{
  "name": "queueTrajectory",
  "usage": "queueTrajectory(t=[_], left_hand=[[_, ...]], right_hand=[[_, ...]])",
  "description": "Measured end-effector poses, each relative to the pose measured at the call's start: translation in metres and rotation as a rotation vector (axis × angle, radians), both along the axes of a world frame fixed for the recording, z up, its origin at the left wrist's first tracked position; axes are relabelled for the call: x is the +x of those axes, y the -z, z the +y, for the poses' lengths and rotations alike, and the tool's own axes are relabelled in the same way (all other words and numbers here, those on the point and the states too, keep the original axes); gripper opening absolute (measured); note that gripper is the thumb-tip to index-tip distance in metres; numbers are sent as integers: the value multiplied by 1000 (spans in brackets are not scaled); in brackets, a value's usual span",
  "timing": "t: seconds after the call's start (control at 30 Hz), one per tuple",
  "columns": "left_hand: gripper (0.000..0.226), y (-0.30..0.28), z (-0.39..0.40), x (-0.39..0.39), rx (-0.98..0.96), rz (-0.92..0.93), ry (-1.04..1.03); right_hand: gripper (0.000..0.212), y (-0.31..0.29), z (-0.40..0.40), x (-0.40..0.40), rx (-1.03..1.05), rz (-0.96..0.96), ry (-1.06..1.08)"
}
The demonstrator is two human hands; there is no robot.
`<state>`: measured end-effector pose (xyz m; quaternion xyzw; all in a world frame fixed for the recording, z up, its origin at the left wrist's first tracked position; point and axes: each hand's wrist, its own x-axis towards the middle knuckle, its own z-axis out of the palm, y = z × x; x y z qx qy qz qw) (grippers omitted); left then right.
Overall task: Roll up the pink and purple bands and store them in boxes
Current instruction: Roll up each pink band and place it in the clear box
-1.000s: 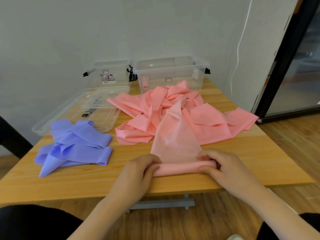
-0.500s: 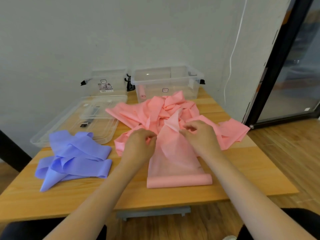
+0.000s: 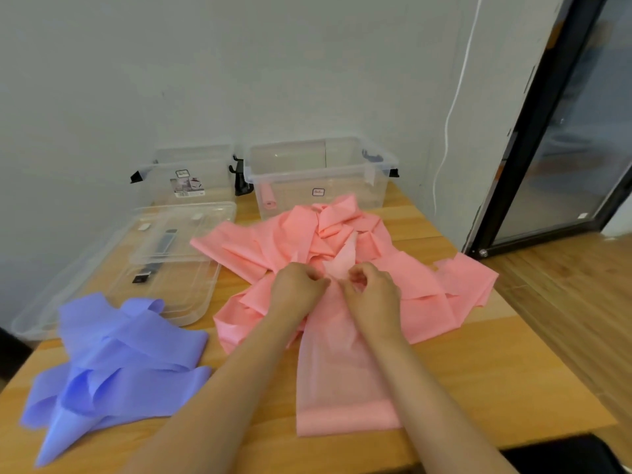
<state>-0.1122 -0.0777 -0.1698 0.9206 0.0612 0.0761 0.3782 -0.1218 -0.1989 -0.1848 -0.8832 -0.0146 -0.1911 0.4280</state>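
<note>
On your far left the purple bands (image 3: pixel 113 364) lie heaped on the tabletop (image 3: pixel 478 381). Your left hand (image 3: pixel 297 288) and right hand (image 3: pixel 373 293) both have a curled grip pinching the pink band (image 3: pixel 342 378) mid-pile, its rolled end near the front edge.

The pink bands (image 3: pixel 342 254) and purple bands (image 3: pixel 113 357) look thin, smooth and rubbery with a faint sheen. The boxes (image 3: pixel 318 172) are clear glossy plastic; the tabletop (image 3: pixel 478 378) is smooth light wood.

The wooden table (image 3: pixel 496 378) bears pink bands (image 3: pixel 420 285), purple bands (image 3: pixel 113 364), clear lids (image 3: pixel 178 254) — and two boxes (image 3: pixel 321 176).
</note>
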Motion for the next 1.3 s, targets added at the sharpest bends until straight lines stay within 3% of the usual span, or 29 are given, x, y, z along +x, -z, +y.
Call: queueTrajectory(t=[0.1,0.2,0.37,0.47,0.53,0.67,0.77,0.83,0.9,1.0,1.13,1.3], left_hand=[[11,-3,4,-1,-218,-52,-35],[18,-3,10,0,-505,-25,-132],[7,-11,8,5,-1034,296,-89],[14,-26,6,14,-1262,457,-24],[14,-32,1,20,-1248,398,-33],[33,-26,-9,23,-1303,198,58],[39,-20,-17,14,-1281,164,178],[38,-20,-21,7,-1216,173,253],[34,-22,-20,3,-1249,198,263],[21,-29,-16,5,-1370,393,137],[36,-37,-23,10,-1283,651,149],[9,-46,-35,21,-1270,538,97]], right_hand=[[16,2,-2,3,-26,5,31],[8,2,-7,4,103,-100,86],[10,-4,-9,4,422,-20,68],[21,-7,-9,5,534,-40,40],[25,-9,-11,4,641,-93,86],[28,-13,-17,3,810,-182,131],[17,-10,-19,10,806,-68,35],[24,-4,-17,12,672,-7,4],[35,-2,-17,12,626,-78,36],[31,-10,-21,7,773,-214,64],[31,-17,-20,-1,901,-275,-30],[21,-17,-20,-3,1042,-336,125]])
